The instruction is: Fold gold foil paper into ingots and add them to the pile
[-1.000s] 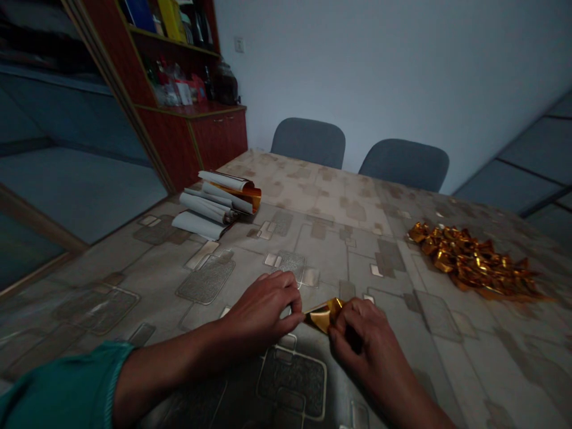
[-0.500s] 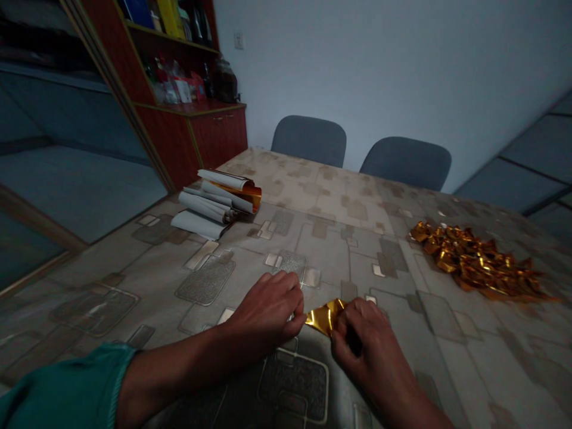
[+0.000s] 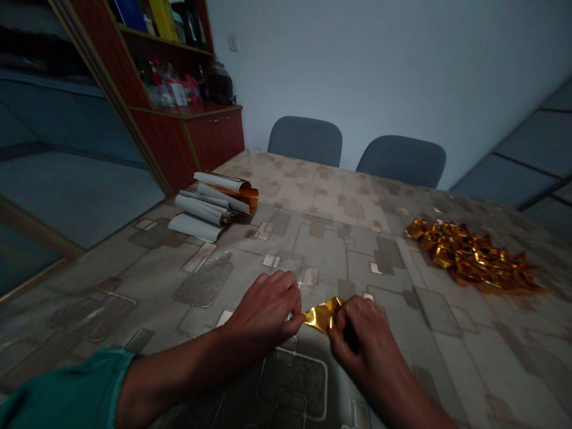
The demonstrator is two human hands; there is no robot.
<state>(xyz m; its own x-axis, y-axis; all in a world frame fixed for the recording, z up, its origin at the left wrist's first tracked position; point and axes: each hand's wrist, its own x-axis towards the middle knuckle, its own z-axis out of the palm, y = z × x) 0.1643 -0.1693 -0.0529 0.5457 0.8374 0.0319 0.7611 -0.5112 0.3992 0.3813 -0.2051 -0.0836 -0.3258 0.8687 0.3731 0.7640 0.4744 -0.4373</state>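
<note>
A shiny piece of folded gold foil paper (image 3: 320, 316) is stretched between my two hands, just above the patterned tablecloth. My left hand (image 3: 273, 304) pinches its left tip between thumb and fingers. At the other end, my right hand (image 3: 364, 330) is closed on the right part, with curled fingers covering that side of the foil. Off to the right lies a cluster of folded gold foil pieces (image 3: 476, 256). Farther left rests a loose stack of curled sheets (image 3: 205, 208), pale on the outside and gold on the inside.
The table (image 3: 313, 190) has a tablecloth printed with rectangles. Two grey chairs (image 3: 305, 140) stand at its far side against the wall. A red-brown cabinet (image 3: 217, 134) with bottles, bags and a large jar (image 3: 220, 82) stands at the back left.
Both hands keep their hold on the foil paper with hardly any movement. The whole view has shifted slightly, so things sit a little farther left.
</note>
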